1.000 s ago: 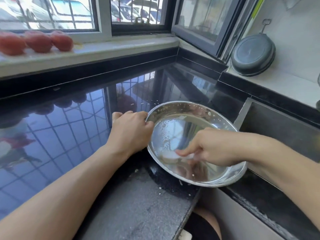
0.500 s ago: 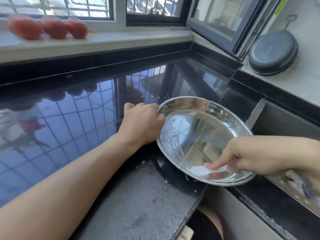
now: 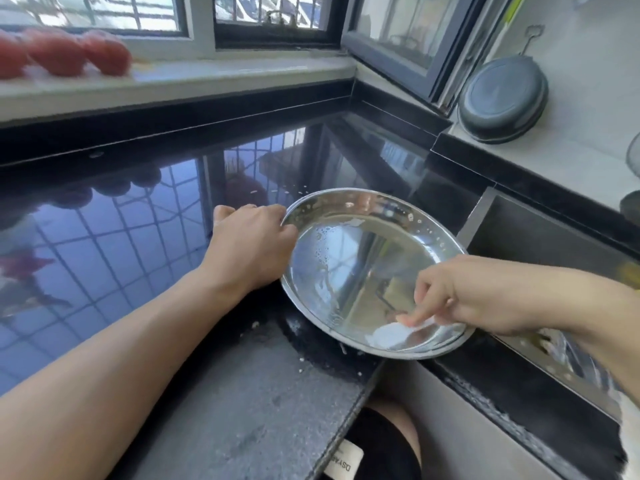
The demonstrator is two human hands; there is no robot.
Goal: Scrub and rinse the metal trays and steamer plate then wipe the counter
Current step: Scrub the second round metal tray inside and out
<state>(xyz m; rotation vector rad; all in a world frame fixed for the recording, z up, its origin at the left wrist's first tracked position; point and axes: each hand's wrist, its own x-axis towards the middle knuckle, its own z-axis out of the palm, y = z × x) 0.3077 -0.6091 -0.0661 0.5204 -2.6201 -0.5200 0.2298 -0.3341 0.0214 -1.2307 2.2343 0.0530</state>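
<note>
- While your left hand curls its fingers over the left rim of the round metal tray, the tray sits on the black counter, at the corner just beside the sink.
- The tray is tilted a little, with its near right edge reaching over the counter edge toward the sink.
- Your right hand is inside the tray at the near right side; its fingers are bent down and press a small white scrub pad against the wet metal.
- You pinch the pad under the fingertips; how the thumb lies there I cannot tell.
- Water drops and a thin soapy film are on the tray bottom and on its rim.
- Under your right forearm, in the sink, a second piece of shiny metal shows, but it is blurred and mostly hidden, so I cannot say which piece it is.
- The counter surface is glossy and mirrors the window bars; some small white crumbs lie on it near the tray.
- On the window sill at the far left three red tomatoes lie in a row, well apart from the tray.
- At the far right a dark round pan leans against the white wall, standing on the light ledge behind the sink.
</note>
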